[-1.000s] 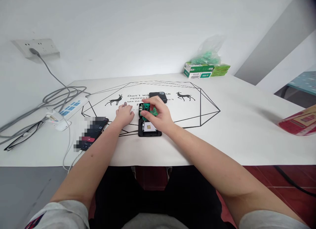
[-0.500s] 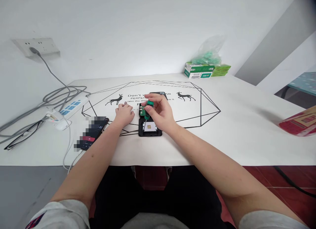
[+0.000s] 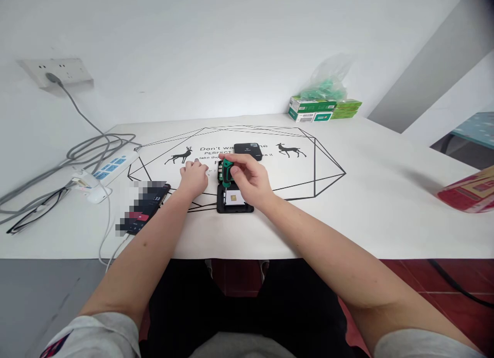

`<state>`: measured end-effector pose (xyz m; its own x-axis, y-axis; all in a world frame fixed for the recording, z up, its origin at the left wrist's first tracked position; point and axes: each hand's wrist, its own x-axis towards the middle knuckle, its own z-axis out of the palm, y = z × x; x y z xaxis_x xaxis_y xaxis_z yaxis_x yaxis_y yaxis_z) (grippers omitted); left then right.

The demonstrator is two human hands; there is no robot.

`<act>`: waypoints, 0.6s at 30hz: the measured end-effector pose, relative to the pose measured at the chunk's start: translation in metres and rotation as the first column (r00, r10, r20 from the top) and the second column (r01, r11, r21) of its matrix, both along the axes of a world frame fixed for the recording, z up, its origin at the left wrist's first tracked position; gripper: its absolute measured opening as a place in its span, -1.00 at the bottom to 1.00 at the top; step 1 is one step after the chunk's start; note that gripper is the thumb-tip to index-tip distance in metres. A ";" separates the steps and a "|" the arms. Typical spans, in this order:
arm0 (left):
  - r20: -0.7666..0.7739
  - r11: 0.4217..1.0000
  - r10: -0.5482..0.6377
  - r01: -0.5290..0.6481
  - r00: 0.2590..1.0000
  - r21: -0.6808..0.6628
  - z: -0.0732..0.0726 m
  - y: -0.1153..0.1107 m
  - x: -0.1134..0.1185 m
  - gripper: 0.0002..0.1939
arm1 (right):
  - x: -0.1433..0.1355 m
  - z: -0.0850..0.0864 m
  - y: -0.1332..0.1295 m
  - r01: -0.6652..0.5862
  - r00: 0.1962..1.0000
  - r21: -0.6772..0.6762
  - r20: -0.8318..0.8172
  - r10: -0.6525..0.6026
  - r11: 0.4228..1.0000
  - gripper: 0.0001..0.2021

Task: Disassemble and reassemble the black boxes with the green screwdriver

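Note:
A small black case part point(image 3: 235, 209) lies on the table with a white label inside it. A green circuit board point(image 3: 221, 172) adjoins its far edge, partly covered. My right hand point(image 3: 252, 180) is closed around the green and black handle of a screwdriver point(image 3: 227, 172), whose shaft points down at the left side of the white label. My left hand point(image 3: 195, 179) rests on the tabletop left of the board, touching neither part, with its fingers bent and apart. Beyond my right hand lies a black cover point(image 3: 248, 150).
A phone point(image 3: 148, 214), partly blurred out, sits left of my left forearm. Further left are a power strip point(image 3: 116, 165), coiled grey cable point(image 3: 85, 144) and glasses point(image 3: 38, 209). Green-white boxes point(image 3: 312, 108) stand by the wall. A red package point(image 3: 469, 191) is at the right edge.
My right hand has lowered slightly, and its grip on the screwdriver handle has shifted. More of the black cover behind it shows. My left hand has barely moved.

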<state>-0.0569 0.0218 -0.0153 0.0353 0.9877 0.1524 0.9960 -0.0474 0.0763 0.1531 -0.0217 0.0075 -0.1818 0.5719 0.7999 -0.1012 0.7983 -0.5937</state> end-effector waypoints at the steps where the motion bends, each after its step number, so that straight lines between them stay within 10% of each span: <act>1: -0.006 1.000 0.002 -0.002 1.000 -0.001 0.000 0.000 0.000 -0.53 | -0.001 0.001 0.000 0.008 1.000 0.015 0.016 -0.008 1.000 -0.71; 18: -0.009 0.999 0.046 -0.046 0.999 0.005 0.000 0.002 -0.004 -0.58 | -0.001 0.005 0.001 -0.014 0.998 0.021 0.069 0.012 1.000 -0.65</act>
